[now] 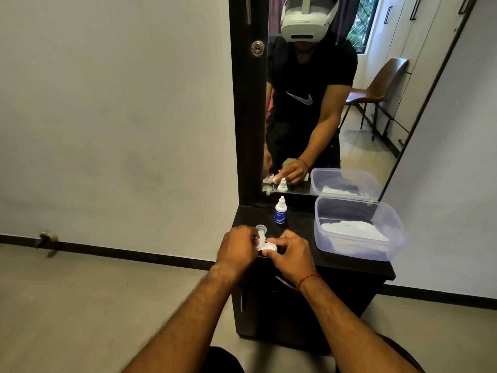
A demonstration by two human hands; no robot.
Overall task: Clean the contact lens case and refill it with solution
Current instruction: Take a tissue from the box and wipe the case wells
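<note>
We are pinching the contact lens case near the tabletop's front edge, left hand and right hand fingers curled on it. It is looking light, stiff and likely slippery, so gripping its rims seems best.

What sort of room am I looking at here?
Probably a bedroom dressing corner at home: a tall mirror stands over a small dark cabinet, and the glass reflects wardrobe doors and a brown chair.
</note>
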